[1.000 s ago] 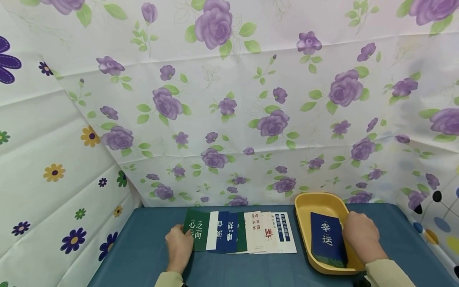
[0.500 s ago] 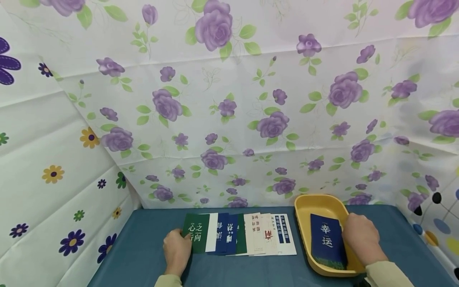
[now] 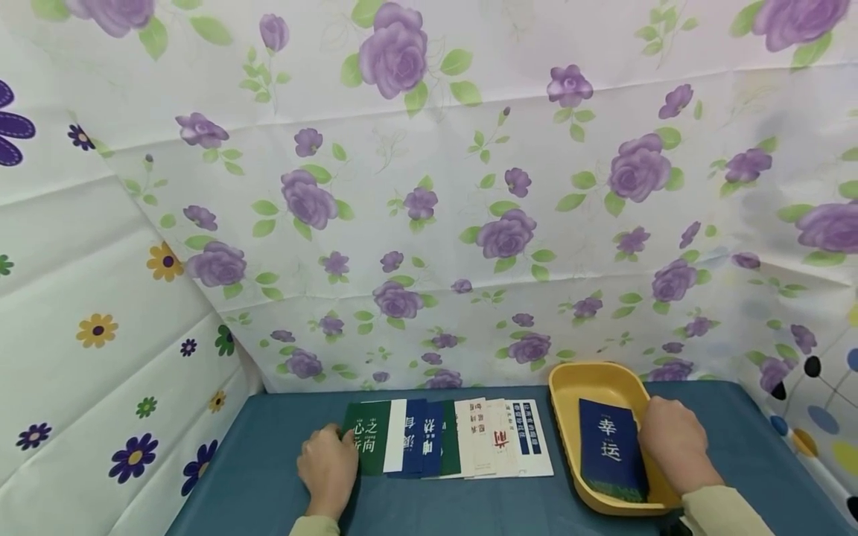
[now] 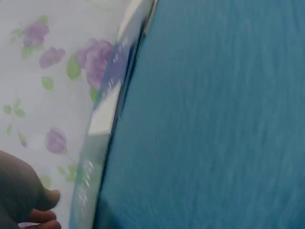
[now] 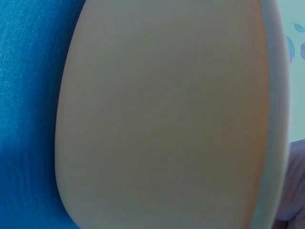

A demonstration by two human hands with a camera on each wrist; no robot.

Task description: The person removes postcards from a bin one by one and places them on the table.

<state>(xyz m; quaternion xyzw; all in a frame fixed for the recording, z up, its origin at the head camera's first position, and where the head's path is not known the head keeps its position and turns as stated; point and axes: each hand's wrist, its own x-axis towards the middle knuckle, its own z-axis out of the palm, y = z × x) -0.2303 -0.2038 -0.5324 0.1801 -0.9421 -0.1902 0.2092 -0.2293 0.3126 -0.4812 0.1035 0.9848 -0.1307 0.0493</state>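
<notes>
In the head view my left hand is at the left end of a row of overlapping cards, beside a green card with white characters. The left wrist view shows its thumb and fingers loosely bent, with a gap between them and the cards. Blue cards, cream cards and a white card continue the row rightward. My right hand grips the right rim of a yellow tray. Inside lies a dark blue card with white characters. The tray's outer wall fills most of the right wrist view.
A blue-green cloth covers the table beneath the cards and tray. Behind it hangs a floral sheet, close to the tray's far end. Patterned sheets also enclose the left and right sides.
My left hand has let go of the green card and drawn slightly left. My right hand keeps its grip on the tray, and the head view has shifted a little.
</notes>
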